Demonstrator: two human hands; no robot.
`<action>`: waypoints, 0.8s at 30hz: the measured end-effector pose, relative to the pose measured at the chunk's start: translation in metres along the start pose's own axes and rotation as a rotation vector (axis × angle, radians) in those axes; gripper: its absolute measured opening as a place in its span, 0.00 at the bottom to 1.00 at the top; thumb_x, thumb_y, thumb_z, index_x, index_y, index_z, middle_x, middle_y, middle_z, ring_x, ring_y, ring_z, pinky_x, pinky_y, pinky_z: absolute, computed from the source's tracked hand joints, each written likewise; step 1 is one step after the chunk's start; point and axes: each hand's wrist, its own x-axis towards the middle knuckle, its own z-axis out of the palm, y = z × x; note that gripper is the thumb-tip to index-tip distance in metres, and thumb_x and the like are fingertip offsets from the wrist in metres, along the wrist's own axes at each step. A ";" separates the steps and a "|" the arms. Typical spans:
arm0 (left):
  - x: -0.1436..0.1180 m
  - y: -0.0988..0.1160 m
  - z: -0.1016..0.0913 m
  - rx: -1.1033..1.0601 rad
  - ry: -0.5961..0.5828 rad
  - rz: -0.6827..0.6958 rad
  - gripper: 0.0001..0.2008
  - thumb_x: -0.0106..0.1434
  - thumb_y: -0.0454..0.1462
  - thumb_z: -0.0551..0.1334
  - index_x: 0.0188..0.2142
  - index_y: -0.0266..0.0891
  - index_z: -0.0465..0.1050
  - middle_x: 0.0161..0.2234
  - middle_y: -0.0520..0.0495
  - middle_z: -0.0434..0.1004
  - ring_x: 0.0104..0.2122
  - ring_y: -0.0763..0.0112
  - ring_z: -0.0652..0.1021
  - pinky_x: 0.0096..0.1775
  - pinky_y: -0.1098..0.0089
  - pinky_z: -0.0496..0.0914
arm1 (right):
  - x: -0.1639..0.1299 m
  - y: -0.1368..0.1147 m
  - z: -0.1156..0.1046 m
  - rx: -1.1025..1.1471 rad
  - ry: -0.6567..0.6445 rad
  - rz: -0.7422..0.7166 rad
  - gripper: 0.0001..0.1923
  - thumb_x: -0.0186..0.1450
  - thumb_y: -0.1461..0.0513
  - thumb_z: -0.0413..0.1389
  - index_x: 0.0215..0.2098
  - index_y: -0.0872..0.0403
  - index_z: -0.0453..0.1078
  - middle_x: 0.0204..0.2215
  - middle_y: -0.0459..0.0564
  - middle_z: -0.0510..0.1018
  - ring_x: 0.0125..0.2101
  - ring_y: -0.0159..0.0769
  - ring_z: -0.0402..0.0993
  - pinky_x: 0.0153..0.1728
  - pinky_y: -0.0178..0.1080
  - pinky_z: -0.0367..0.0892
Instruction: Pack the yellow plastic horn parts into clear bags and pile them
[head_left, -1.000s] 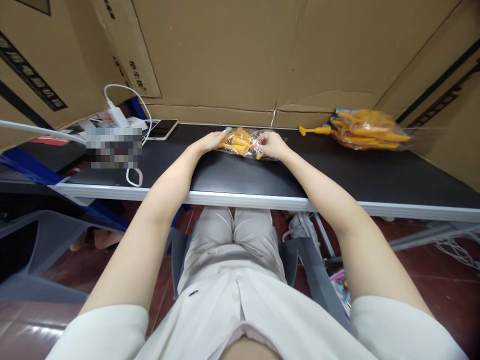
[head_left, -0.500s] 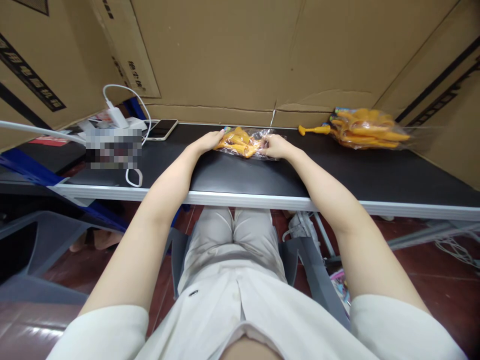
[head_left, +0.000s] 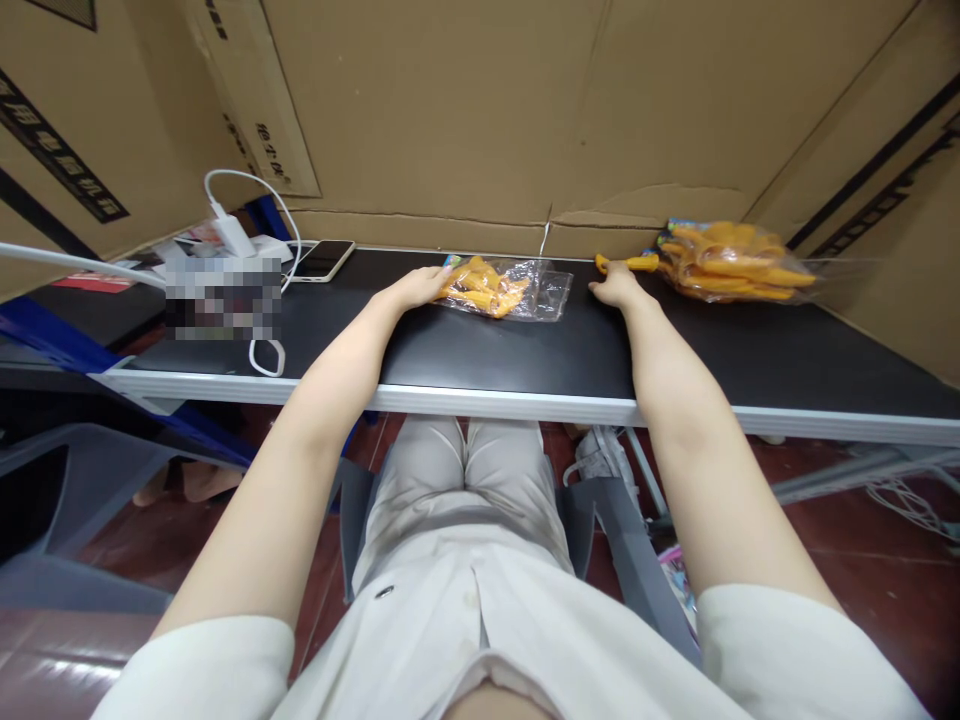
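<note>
A clear plastic bag (head_left: 553,292) holding several orange-yellow plastic pieces lies flat on the black tabletop. My left hand (head_left: 424,286) grips its left end, near a small blue-green patch. Farther right, my right hand (head_left: 621,287) reaches a loose orange-yellow toy hammer (head_left: 643,262). Its thumb is apart from the fingers, which touch or overlap the handle; no firm grip shows. Beyond that hand is a second, fuller clear bag (head_left: 739,262) of orange-yellow pieces.
At the left are a phone (head_left: 325,260), a white charger (head_left: 236,236) with a looped cable, and a blurred-out item (head_left: 223,298). Cardboard (head_left: 450,120) walls the back and sides. A metal edge (head_left: 510,402) runs along the table front.
My right hand has let go of the bag's right end and moved right to the loose toy hammer. My left hand stays on the bag, whose right end now lies spread out.
</note>
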 end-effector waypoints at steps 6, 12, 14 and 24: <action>-0.006 0.006 -0.005 0.020 -0.025 -0.002 0.35 0.85 0.48 0.41 0.75 0.32 0.72 0.75 0.37 0.72 0.76 0.55 0.72 0.72 0.69 0.63 | 0.015 0.008 -0.003 -0.012 -0.019 0.063 0.41 0.73 0.69 0.53 0.83 0.64 0.56 0.83 0.68 0.55 0.81 0.55 0.55 0.79 0.57 0.59; -0.008 0.006 -0.005 -0.011 -0.033 0.009 0.37 0.85 0.49 0.40 0.75 0.30 0.71 0.76 0.36 0.71 0.75 0.56 0.72 0.72 0.70 0.63 | 0.026 -0.003 -0.012 -0.066 -0.057 0.140 0.39 0.74 0.69 0.53 0.82 0.60 0.60 0.78 0.69 0.65 0.79 0.58 0.62 0.78 0.58 0.59; -0.007 0.005 -0.004 -0.010 -0.031 0.009 0.36 0.85 0.49 0.40 0.76 0.32 0.71 0.76 0.37 0.70 0.76 0.56 0.72 0.73 0.69 0.62 | 0.030 -0.007 -0.012 -0.063 -0.082 0.158 0.41 0.76 0.68 0.51 0.85 0.58 0.53 0.81 0.67 0.59 0.81 0.56 0.55 0.80 0.58 0.54; -0.009 0.005 -0.006 -0.013 -0.040 -0.003 0.36 0.85 0.50 0.42 0.76 0.32 0.70 0.76 0.37 0.70 0.76 0.55 0.71 0.73 0.69 0.61 | 0.038 -0.007 -0.013 -0.036 -0.088 0.194 0.39 0.80 0.61 0.46 0.87 0.58 0.49 0.83 0.66 0.53 0.82 0.57 0.51 0.81 0.59 0.50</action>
